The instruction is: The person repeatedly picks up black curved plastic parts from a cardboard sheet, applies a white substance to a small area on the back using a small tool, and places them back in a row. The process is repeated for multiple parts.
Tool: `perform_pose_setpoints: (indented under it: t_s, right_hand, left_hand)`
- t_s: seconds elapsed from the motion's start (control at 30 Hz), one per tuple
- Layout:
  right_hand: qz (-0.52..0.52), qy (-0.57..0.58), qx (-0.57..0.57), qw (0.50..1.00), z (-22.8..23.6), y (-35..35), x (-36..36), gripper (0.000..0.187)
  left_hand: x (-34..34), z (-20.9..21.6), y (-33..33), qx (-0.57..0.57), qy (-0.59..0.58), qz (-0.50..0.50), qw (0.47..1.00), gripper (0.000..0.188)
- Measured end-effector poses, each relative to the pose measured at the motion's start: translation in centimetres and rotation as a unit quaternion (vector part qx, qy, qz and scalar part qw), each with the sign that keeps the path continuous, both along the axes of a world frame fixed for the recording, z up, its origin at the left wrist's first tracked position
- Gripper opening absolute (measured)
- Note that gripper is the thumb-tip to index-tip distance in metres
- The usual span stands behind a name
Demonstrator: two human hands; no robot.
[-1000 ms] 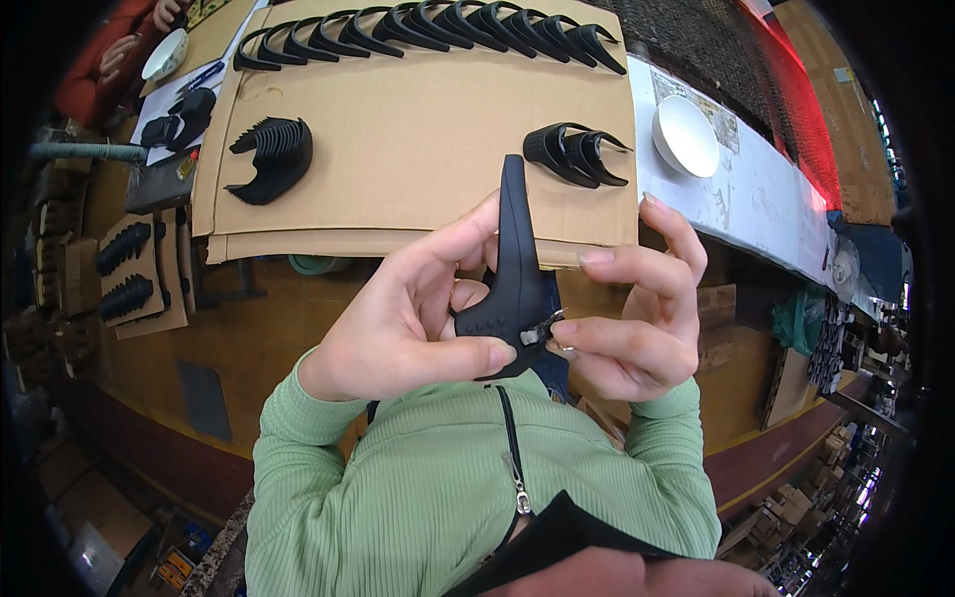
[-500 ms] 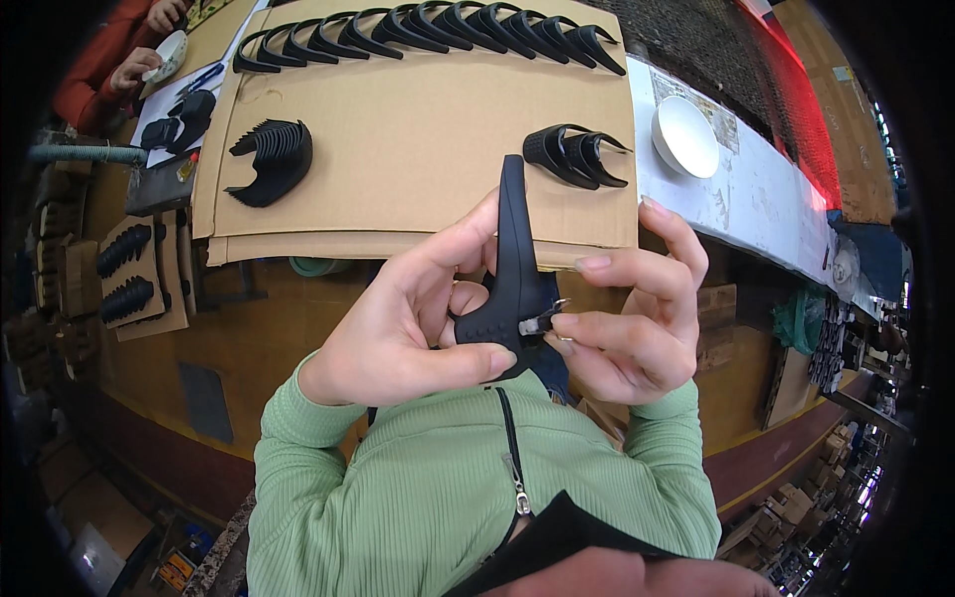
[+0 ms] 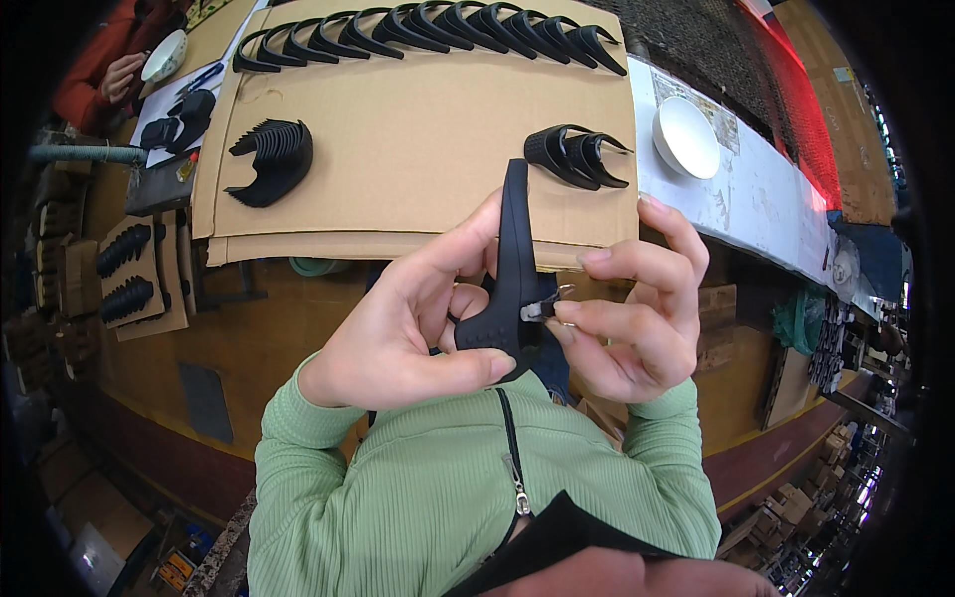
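Note:
My left hand (image 3: 393,323) is closed around a curved black plastic part (image 3: 512,249), its long tapered end pointing up and away from me. The thumb presses on the dotted wide end nearest me. Between the thumb and fingers of my right hand (image 3: 637,318) is pinched a small dark binder clip (image 3: 548,309) with silver wire handles. A whitish piece (image 3: 531,312) shows at the clip's front, against or just beside the right edge of the black part. Whether it touches I cannot tell.
On the cardboard sheet (image 3: 418,169) lie a row of curved black parts (image 3: 418,30), a nested stack (image 3: 274,161) at left and a pair (image 3: 577,154) at right. A white bowl (image 3: 685,137) stands right. Another person's hand (image 3: 121,78) is near a bowl (image 3: 165,56) at far left.
My right hand's clip has shifted and tilted slightly at the part's edge, baring more of the whitish piece. At far left, the other person's hands have moved on the bowl.

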State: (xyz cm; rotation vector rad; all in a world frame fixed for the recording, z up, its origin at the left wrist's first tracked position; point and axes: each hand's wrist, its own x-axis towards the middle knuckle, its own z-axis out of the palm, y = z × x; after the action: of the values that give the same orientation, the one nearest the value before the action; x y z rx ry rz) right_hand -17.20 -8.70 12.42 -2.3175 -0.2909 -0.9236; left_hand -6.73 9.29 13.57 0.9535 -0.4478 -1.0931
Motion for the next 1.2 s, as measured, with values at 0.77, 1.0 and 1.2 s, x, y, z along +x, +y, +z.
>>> perform_pose_setpoints:
  t_s: [0.77, 1.0, 1.2]
  right_hand:
    - [-0.019, 0.014, -0.038, 0.999, 0.40, -0.40, 0.21, 0.023]
    - [-0.031, 0.011, -0.031, 0.999, 0.44, -0.30, 0.26, 0.023]
    - [-0.042, 0.001, -0.043, 0.998, 0.47, -0.30, 0.39, 0.022]
  left_hand:
    - [0.09, -0.74, 0.66, -0.032, -0.037, -0.065, 0.997, 0.091]
    - [0.10, -0.76, 0.78, -0.029, -0.032, -0.085, 0.996, 0.093]
    - [-0.01, -0.70, 0.77, -0.029, -0.024, -0.095, 0.995, 0.094]
